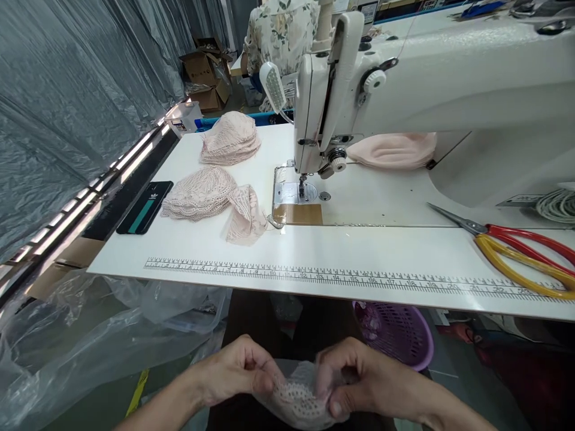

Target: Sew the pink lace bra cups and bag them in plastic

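Over my lap, below the table's front edge, I hold a pale pink lace piece (299,400) with sheer fabric on it. My left hand (238,372) pinches its left side between thumb and fingers. The right side is gripped by my right hand (359,380), with the thumb in front. On the table lie two stacks of similar lace pieces, a far stack (230,139) and a nearer stack (197,194). A single folded lace piece (246,216) rests beside the nearer one. The sewing machine (309,114) stands behind, its needle area bare of fabric.
Red-and-yellow scissors (503,236) lie at the right, above a printed ruler (314,275). A phone (144,208) is at the left edge. Smooth pink pieces (395,149) sit under the machine arm. A purple basket (399,335) stands below; another person (285,36) is beyond.
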The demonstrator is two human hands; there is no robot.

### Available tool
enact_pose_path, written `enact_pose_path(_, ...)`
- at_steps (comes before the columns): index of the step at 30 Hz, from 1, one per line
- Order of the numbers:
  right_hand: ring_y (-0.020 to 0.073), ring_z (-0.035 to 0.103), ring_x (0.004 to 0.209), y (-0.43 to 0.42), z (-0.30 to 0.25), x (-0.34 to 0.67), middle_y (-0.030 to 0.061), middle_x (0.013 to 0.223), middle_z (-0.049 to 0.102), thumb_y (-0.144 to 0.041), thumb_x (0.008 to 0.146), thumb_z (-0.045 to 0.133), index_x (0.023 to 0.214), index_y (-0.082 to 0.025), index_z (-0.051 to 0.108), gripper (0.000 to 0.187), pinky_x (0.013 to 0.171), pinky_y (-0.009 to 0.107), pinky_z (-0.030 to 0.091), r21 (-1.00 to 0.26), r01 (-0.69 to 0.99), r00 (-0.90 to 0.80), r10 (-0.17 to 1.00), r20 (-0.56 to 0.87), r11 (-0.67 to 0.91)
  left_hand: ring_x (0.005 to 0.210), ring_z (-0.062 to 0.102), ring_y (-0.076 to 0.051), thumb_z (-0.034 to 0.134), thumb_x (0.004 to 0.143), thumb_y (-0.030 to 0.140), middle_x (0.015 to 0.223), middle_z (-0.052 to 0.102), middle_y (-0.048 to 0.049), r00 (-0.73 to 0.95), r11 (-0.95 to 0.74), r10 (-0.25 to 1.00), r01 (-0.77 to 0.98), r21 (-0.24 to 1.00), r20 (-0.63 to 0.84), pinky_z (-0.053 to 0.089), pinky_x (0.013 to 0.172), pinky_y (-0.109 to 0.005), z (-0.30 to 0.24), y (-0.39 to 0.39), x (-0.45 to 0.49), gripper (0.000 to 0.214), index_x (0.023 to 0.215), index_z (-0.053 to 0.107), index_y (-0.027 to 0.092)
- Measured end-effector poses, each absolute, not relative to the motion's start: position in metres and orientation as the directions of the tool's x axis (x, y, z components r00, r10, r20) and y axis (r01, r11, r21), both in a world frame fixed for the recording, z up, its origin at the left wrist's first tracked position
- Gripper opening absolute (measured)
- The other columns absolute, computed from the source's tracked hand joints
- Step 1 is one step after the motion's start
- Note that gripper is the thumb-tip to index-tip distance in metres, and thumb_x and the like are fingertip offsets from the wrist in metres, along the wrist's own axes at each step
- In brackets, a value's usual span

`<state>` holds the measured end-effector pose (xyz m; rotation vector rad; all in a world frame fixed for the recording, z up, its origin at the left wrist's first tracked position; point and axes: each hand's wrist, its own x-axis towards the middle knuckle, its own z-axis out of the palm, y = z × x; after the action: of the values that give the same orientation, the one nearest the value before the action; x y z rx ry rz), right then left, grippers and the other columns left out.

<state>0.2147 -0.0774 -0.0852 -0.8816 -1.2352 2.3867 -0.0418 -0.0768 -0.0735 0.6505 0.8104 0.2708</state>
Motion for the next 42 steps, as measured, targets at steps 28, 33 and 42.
enact_pose_path(28,0.0090,0.063,0.067,-0.066,-0.093,0.222,0.0006,0.074,0.068,-0.039,0.064,0.082,0.084,-0.014,0.075,0.033,0.070,0.022,0.051,-0.759,-0.028,-0.846,0.420,-0.329,-0.651,0.069,0.069,-0.017,0.084,0.065,0.035,0.076,0.074,-0.0089,0.591,0.865,0.484,-0.211,0.455,-0.646,0.053,0.065,-0.022,-0.098,-0.073,-0.043,0.028,0.077,0.074,0.012)
enact_pose_path(33,0.0099,0.064,0.071,-0.064,-0.092,0.219,0.0023,0.078,0.070,-0.037,0.069,0.079,0.084,-0.014,0.075,0.028,0.072,0.022,0.050,-0.759,-0.048,-0.825,0.454,-0.337,-0.649,0.071,0.069,-0.017,0.082,0.069,0.035,0.078,0.073,-0.0102,0.549,0.863,0.490,-0.197,0.465,-0.678,0.053,0.068,-0.024,-0.095,-0.071,-0.041,0.029,0.081,0.074,0.009)
enact_pose_path(42,0.0079,0.058,0.061,-0.067,-0.099,0.217,0.0005,0.072,0.067,-0.046,0.058,0.083,0.081,-0.012,0.073,0.042,0.063,0.021,0.046,-0.732,-0.001,-0.815,0.425,-0.394,-0.682,0.073,0.068,-0.017,0.082,0.069,0.035,0.079,0.072,-0.0094,0.510,0.863,0.497,-0.208,0.460,-0.702,0.052,0.071,-0.023,-0.094,-0.071,-0.037,0.029,0.082,0.073,0.010)
